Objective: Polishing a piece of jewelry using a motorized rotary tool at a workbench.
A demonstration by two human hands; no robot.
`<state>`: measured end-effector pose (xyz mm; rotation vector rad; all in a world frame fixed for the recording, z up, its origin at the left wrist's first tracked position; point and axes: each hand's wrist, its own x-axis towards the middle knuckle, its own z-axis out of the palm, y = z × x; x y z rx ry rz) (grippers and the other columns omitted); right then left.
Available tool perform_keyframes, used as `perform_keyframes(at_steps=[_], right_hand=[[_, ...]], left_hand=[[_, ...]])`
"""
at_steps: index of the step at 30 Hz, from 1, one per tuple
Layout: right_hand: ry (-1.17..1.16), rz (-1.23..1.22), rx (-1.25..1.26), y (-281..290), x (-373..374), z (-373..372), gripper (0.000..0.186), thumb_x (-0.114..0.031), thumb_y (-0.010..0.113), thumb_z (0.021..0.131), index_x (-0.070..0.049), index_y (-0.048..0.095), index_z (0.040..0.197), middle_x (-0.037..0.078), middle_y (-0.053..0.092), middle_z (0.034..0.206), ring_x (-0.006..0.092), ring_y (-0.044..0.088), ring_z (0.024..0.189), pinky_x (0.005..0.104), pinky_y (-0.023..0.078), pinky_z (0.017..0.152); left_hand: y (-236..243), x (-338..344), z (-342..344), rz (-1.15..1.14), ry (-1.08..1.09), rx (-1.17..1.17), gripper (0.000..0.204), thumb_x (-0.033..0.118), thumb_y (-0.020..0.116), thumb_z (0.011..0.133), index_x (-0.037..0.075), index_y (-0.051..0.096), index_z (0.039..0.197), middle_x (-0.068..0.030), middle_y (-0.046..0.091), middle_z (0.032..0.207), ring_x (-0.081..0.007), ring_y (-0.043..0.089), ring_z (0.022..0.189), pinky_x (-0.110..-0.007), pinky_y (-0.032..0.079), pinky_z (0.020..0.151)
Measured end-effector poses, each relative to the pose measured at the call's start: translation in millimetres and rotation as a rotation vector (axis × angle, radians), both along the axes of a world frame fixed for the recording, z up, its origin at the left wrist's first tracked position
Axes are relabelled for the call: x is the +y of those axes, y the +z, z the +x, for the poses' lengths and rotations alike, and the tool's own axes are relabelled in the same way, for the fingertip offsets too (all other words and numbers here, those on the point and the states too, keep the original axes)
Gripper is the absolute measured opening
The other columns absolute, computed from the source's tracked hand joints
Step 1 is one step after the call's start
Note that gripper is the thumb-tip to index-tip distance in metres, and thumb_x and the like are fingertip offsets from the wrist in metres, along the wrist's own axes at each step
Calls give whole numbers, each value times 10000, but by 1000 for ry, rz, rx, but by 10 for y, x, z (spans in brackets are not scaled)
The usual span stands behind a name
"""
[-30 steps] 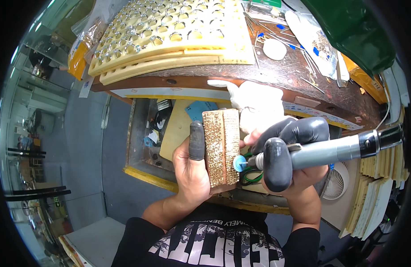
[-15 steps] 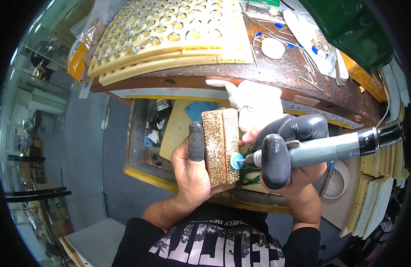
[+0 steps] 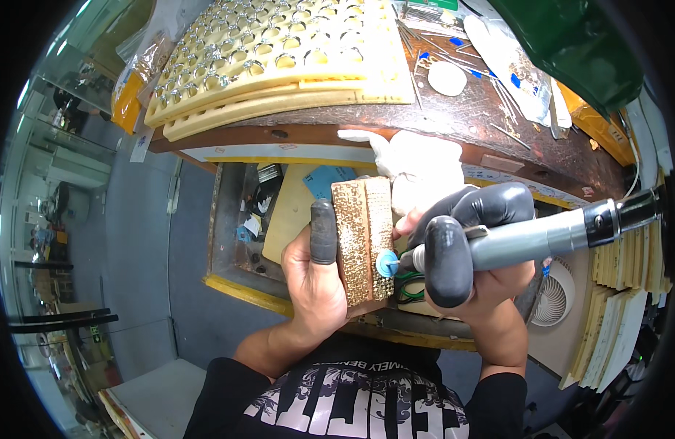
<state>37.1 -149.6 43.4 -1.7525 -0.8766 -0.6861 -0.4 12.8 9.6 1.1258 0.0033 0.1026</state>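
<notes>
My left hand (image 3: 315, 282) grips a brown block (image 3: 350, 241) from its left side, with a black finger cot on the thumb. Speckled gold texture covers the block's two long faces, split by a plain ridge. In my right hand (image 3: 469, 219), black-covered fingers close round the grey handpiece of a rotary tool (image 3: 531, 238). A small blue disc (image 3: 386, 263) at the tool's tip meets the block's right face near its lower end. Behind the block, a glaring white glove-like shape (image 3: 425, 164) sticks out from the bench edge.
Trays of rings (image 3: 279, 66) stand stacked on the wooden bench (image 3: 469, 117). Thin metal bits (image 3: 506, 102) and a white round piece (image 3: 447, 78) lie to their right. An open drawer (image 3: 239, 285) sits below my hands. At right are a white fan (image 3: 557, 296) and stacked boards (image 3: 608, 322).
My right hand and the rotary tool have shifted very slightly up and left, the disc staying against the block. My left hand and the block look almost the same.
</notes>
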Motion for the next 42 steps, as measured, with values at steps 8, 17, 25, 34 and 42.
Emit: perform_keyframes(at_steps=[8, 17, 25, 34, 42], right_hand=[[-43, 83, 44, 4, 35, -21, 110, 102, 616, 834, 79, 510, 813, 114, 508, 783, 222, 618, 643, 395, 598, 573], [-17, 84, 31, -30, 16, 2, 160, 106, 616, 840, 69, 503, 734, 99, 487, 799, 208, 631, 656, 366, 592, 565], [-46, 137, 39, -29, 52, 7, 169, 98, 609, 858, 63, 494, 739, 100, 490, 790, 196, 623, 642, 359, 590, 559], [-41, 102, 49, -43, 40, 1, 173, 94, 626, 854, 68, 504, 734, 102, 497, 790, 193, 622, 643, 359, 597, 561], [-28, 112, 46, -37, 36, 10, 151, 95, 635, 849, 79, 523, 750, 103, 506, 779, 188, 618, 639, 360, 601, 572]], left_hand=[[-26, 15, 7, 4, -30, -62, 441, 332, 441, 1049, -61, 624, 1125, -129, 712, 978, -156, 687, 843, -289, 561, 744], [-19, -23, 16, -29, -4, -9, 442, 334, 437, 1049, -60, 602, 1163, -134, 704, 1023, -174, 687, 898, -310, 560, 796], [-11, -18, 14, -35, -10, 43, 448, 348, 440, 1047, -55, 603, 1158, -120, 702, 1007, -165, 684, 878, -301, 559, 773], [-26, -18, 20, -26, 19, 27, 420, 326, 459, 1042, -55, 622, 1112, -119, 707, 974, -154, 685, 843, -290, 559, 750], [9, -22, 29, -15, 6, 75, 431, 337, 458, 1041, -56, 618, 1119, -123, 707, 980, -158, 686, 850, -289, 558, 752]])
